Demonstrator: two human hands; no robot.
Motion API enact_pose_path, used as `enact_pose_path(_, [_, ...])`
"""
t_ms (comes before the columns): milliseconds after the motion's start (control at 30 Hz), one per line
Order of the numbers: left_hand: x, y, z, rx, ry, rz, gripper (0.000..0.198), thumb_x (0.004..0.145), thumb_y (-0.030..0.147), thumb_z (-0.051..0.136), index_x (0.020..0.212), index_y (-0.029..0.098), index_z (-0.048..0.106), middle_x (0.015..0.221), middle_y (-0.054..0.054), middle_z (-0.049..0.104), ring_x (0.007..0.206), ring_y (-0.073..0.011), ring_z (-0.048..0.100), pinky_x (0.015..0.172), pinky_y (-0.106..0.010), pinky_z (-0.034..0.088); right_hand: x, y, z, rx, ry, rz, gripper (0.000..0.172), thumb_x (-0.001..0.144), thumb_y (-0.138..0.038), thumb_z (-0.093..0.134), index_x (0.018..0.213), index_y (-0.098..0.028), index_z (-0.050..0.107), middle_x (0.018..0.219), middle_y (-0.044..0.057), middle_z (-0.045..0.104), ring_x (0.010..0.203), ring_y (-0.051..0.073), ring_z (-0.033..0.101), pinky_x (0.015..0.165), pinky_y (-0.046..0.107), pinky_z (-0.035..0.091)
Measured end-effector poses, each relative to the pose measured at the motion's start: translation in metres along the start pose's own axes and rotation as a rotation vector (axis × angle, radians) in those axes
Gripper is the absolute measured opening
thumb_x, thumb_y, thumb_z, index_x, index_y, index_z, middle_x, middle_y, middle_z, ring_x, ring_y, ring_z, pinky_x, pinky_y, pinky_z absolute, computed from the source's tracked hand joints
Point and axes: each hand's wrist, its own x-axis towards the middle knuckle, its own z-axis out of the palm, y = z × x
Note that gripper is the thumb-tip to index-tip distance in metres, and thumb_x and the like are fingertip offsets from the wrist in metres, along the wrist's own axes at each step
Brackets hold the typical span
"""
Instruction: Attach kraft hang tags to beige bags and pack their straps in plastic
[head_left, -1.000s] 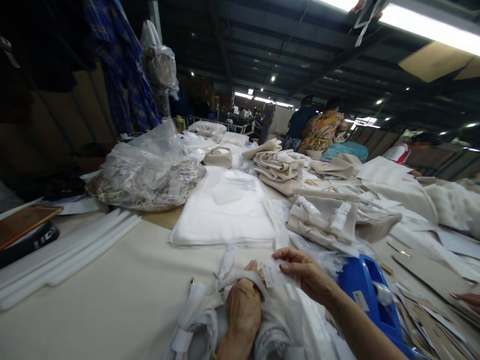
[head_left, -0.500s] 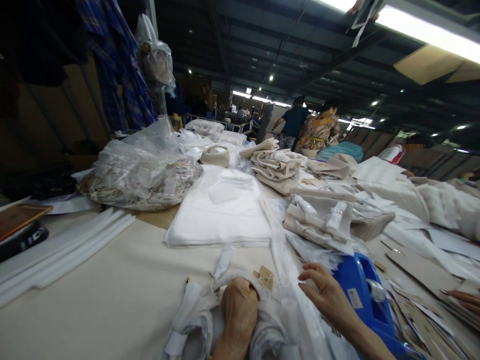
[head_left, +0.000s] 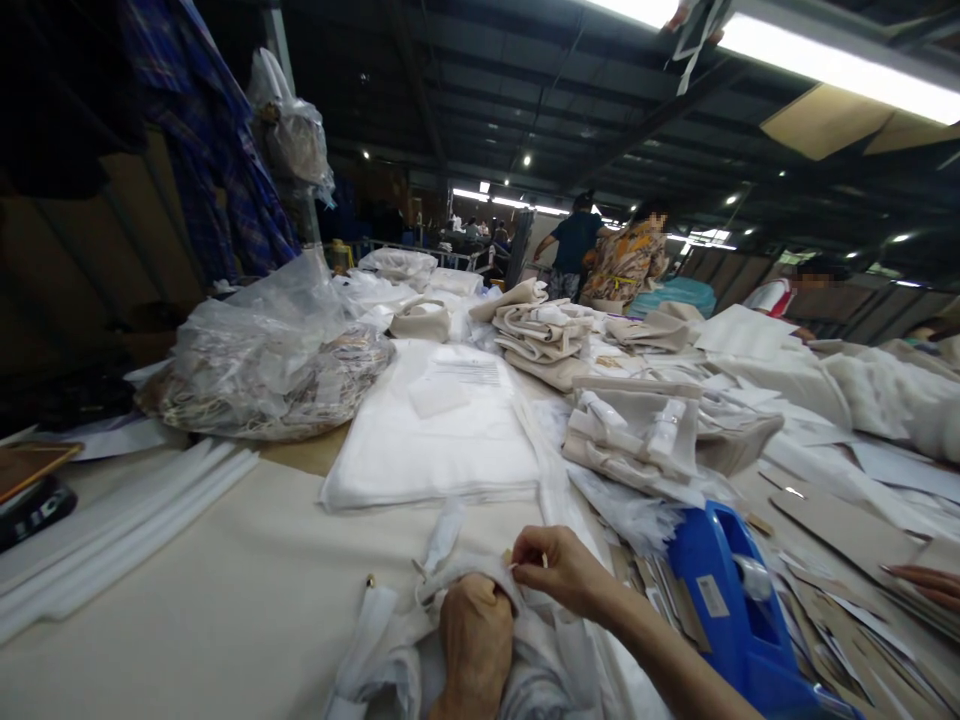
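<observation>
A cream fabric bag [head_left: 534, 640] lies close in front of me, with white wrapping around its straps and metal parts. My left hand [head_left: 474, 640] is closed in its opening, gripping the bag near the rim; the fingertips are hidden inside. At the right of that rim, my right hand [head_left: 559, 568] pinches with thumb and forefinger. A sliver of a brown hang tag [head_left: 508, 557] shows at its fingertips. Just beyond the bag sits a neat stack of white sheets [head_left: 442, 450].
A blue tape dispenser [head_left: 739, 610] stands at the right, near loose brown tags and strips. Folded cream bags [head_left: 630, 430] are piled behind it. A plastic sack [head_left: 277, 360] and long white strips [head_left: 127, 530] lie left. Another person's hand [head_left: 930, 582] is at the right edge.
My right hand has moved left from open air beside the dispenser to the bag's rim and closed on the brown tag. My left hand stays in the opening. The view has shifted slightly.
</observation>
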Motion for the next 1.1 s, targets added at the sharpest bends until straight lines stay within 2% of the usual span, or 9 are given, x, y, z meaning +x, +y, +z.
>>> enact_pose_path(100, [-0.001, -0.001, 0.001, -0.038, 0.011, 0.004, 0.028, 0.080, 0.010, 0.049, 0.062, 0.009, 0.070, 0.062, -0.011, 0.065, 0.055, -0.0166, 0.052, 0.054, -0.027, 0.028, -0.005, 0.001, -0.001, -0.068, 0.163, -0.119, 0.007, 0.068, -0.010, 0.058, 0.064, -0.016, 0.059, 0.058, -0.001, 0.055, 0.054, 0.011, 0.049, 0.052, 0.022, 0.033])
enact_pose_path(200, [-0.002, -0.002, 0.002, -0.090, 0.008, 0.030, 0.029, 0.078, 0.009, 0.046, 0.061, 0.011, 0.070, 0.065, -0.012, 0.067, 0.057, -0.0183, 0.055, 0.056, -0.027, 0.034, -0.011, 0.003, -0.003, -0.121, 0.323, -0.270, 0.011, 0.074, -0.010, 0.051, 0.066, -0.018, 0.053, 0.065, 0.000, 0.052, 0.060, 0.012, 0.048, 0.056, 0.023, 0.034])
enact_pose_path(300, [-0.003, -0.003, 0.002, -0.150, -0.012, 0.072, 0.032, 0.081, 0.014, 0.042, 0.065, 0.012, 0.070, 0.071, -0.014, 0.069, 0.066, -0.0207, 0.061, 0.063, -0.028, 0.042, -0.015, 0.006, -0.003, -0.142, 0.415, -0.389, 0.015, 0.082, -0.011, 0.046, 0.070, -0.019, 0.049, 0.068, 0.000, 0.051, 0.062, 0.011, 0.048, 0.058, 0.022, 0.037])
enact_pose_path(400, [-0.003, -0.002, 0.002, -0.268, -0.037, 0.112, 0.038, 0.083, 0.022, 0.035, 0.078, 0.015, 0.072, 0.082, -0.015, 0.072, 0.076, -0.0220, 0.065, 0.071, -0.030, 0.047, -0.016, 0.008, -0.004, -0.146, 0.456, -0.457, 0.015, 0.084, -0.008, 0.045, 0.076, -0.020, 0.048, 0.070, 0.000, 0.054, 0.064, 0.011, 0.052, 0.059, 0.019, 0.040])
enact_pose_path(533, [-0.003, -0.003, 0.002, -0.379, -0.018, 0.110, 0.050, 0.084, 0.040, 0.029, 0.096, 0.014, 0.070, 0.090, -0.018, 0.072, 0.076, -0.0254, 0.065, 0.070, -0.036, 0.050, -0.017, 0.006, -0.006, -0.151, 0.437, -0.515, 0.016, 0.086, -0.007, 0.047, 0.078, -0.021, 0.048, 0.073, 0.000, 0.058, 0.066, 0.009, 0.056, 0.061, 0.017, 0.043])
enact_pose_path(667, [-0.003, -0.003, 0.003, -0.452, 0.006, 0.121, 0.061, 0.082, 0.053, 0.028, 0.101, 0.012, 0.069, 0.089, -0.019, 0.072, 0.075, -0.0253, 0.065, 0.077, -0.038, 0.051, -0.015, 0.001, -0.003, -0.171, 0.356, -0.554, 0.017, 0.086, -0.008, 0.047, 0.075, -0.021, 0.049, 0.070, 0.000, 0.059, 0.064, 0.009, 0.057, 0.060, 0.017, 0.043])
enact_pose_path(800, [-0.004, 0.000, -0.001, -0.510, 0.022, 0.120, 0.064, 0.079, 0.061, 0.032, 0.097, 0.012, 0.070, 0.080, -0.019, 0.072, 0.076, -0.0252, 0.066, 0.079, -0.037, 0.052, -0.011, 0.000, 0.002, -0.186, 0.276, -0.562, 0.019, 0.088, -0.010, 0.043, 0.073, -0.020, 0.050, 0.068, 0.000, 0.057, 0.060, 0.010, 0.054, 0.057, 0.018, 0.042])
enact_pose_path(933, [-0.006, 0.002, -0.004, -0.555, 0.050, 0.153, 0.059, 0.078, 0.059, 0.036, 0.086, 0.014, 0.072, 0.068, -0.017, 0.070, 0.081, -0.0272, 0.067, 0.082, -0.039, 0.051, -0.009, -0.001, 0.004, -0.183, 0.247, -0.543, 0.019, 0.086, -0.009, 0.042, 0.073, -0.020, 0.051, 0.068, 0.001, 0.058, 0.060, 0.011, 0.056, 0.056, 0.019, 0.043])
enact_pose_path(1100, [-0.006, 0.004, -0.005, -0.522, 0.076, 0.191, 0.054, 0.079, 0.057, 0.034, 0.075, 0.016, 0.070, 0.073, -0.017, 0.070, 0.075, -0.0279, 0.067, 0.076, -0.042, 0.052, -0.012, -0.004, 0.002, -0.137, 0.223, -0.522, 0.020, 0.080, -0.004, 0.039, 0.074, -0.021, 0.047, 0.070, 0.001, 0.063, 0.065, 0.010, 0.063, 0.058, 0.017, 0.046])
